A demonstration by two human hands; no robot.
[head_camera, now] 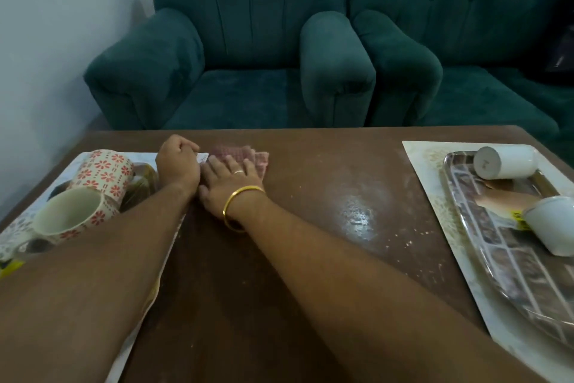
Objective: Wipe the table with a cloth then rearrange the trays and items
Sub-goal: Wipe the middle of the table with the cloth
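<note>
A pink checked cloth [248,156] lies flat on the brown table [326,165] near its far edge. My right hand [228,183], with a ring and a gold bangle, presses flat on the cloth, fingers spread. Just left of it, my left hand [177,162] is closed on the far right corner of the left placemat [203,157]. On that placemat sits a tray [146,177] with two tipped mugs with red flower patterns [104,173] [70,216]. At the right, a glass tray [503,258] rests on a white placemat [435,196].
Two white cups [504,162] [549,229] lie tipped on the glass tray beside a tan object [500,200]. Crumbs and a shiny smear [360,211] mark the table's middle. Green armchairs [248,41] stand just beyond the far edge.
</note>
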